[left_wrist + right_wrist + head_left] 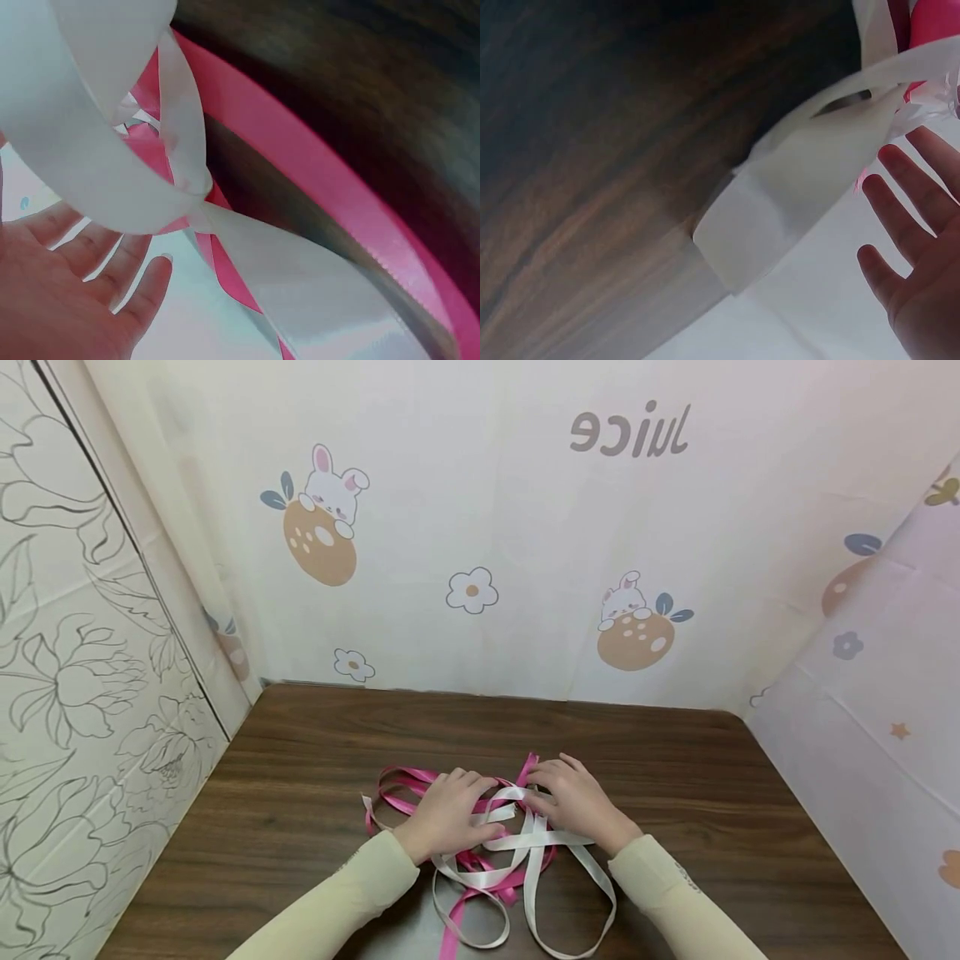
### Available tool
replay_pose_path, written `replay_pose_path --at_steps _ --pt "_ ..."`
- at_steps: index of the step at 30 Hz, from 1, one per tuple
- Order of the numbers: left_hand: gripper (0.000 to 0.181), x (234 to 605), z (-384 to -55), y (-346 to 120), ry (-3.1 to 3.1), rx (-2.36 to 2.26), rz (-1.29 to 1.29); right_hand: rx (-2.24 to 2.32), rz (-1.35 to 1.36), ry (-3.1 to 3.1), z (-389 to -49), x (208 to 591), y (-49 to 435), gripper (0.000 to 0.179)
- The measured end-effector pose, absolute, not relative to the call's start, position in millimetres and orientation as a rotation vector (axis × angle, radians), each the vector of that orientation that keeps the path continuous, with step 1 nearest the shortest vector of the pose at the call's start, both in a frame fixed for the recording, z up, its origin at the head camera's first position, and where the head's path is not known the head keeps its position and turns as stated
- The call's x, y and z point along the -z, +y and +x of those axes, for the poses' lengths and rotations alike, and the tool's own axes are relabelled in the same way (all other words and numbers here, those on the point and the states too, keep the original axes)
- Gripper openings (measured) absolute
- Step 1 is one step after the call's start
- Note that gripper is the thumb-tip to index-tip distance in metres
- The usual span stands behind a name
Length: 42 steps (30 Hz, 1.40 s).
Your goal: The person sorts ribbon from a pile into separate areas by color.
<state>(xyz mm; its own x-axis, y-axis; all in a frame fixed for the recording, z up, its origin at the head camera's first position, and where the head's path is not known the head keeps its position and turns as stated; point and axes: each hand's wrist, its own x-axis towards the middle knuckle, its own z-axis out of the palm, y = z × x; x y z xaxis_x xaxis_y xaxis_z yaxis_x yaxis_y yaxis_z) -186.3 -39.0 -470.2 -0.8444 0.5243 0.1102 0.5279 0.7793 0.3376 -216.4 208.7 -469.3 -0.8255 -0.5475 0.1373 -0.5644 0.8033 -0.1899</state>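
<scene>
A loose tangle of white ribbon point(534, 864) and pink ribbon point(408, 785) is spread across the table's near middle. My left hand point(450, 810) lies over the left part of the tangle, its fingers extended. Over the right part is my right hand point(573, 797), with its thumb side at the white loops. In the left wrist view, the white ribbon point(315, 285) crosses the pink ribbon point(292, 142) just beyond the left fingers. A broad white length point(780, 202) passes beside the straight right fingers in the right wrist view. Both thumbs are hidden in the wrist views.
The dark wooden table point(675, 768) reaches back to a printed curtain point(525, 643) with rabbits and flowers. Flower-patterned panels point(67, 677) stand at the left, and another printed curtain point(885, 760) hangs at the right. Ribbon loops trail toward the near edge.
</scene>
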Motion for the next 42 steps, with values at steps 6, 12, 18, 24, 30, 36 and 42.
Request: replay_pose_path --at_steps 6,12,18,24,30,36,42 --pt "0.063 472 -186 -35 -2.945 0.525 -0.883 -0.300 0.939 -2.887 -216 472 207 0.031" --pt "0.058 475 -185 -34 -2.946 0.516 -0.868 -0.284 0.920 -2.896 -215 474 206 0.023" --pt "0.038 478 -185 -36 -2.874 0.551 -0.895 -0.308 0.892 -2.881 -213 473 208 0.013" --pt "0.023 475 -185 -41 -2.806 0.588 -0.922 -0.382 0.888 -2.840 -210 464 214 0.010" --pt "0.013 468 -186 -45 -2.771 0.614 -0.912 -0.414 0.916 -2.771 -209 451 219 0.013" --pt "0.007 456 -188 -49 -2.786 0.641 -0.872 -0.452 0.910 -2.803 -206 434 221 0.010" --pt "0.006 437 -191 -56 -2.776 0.680 -0.825 -0.511 0.892 -2.782 -205 415 224 0.009"
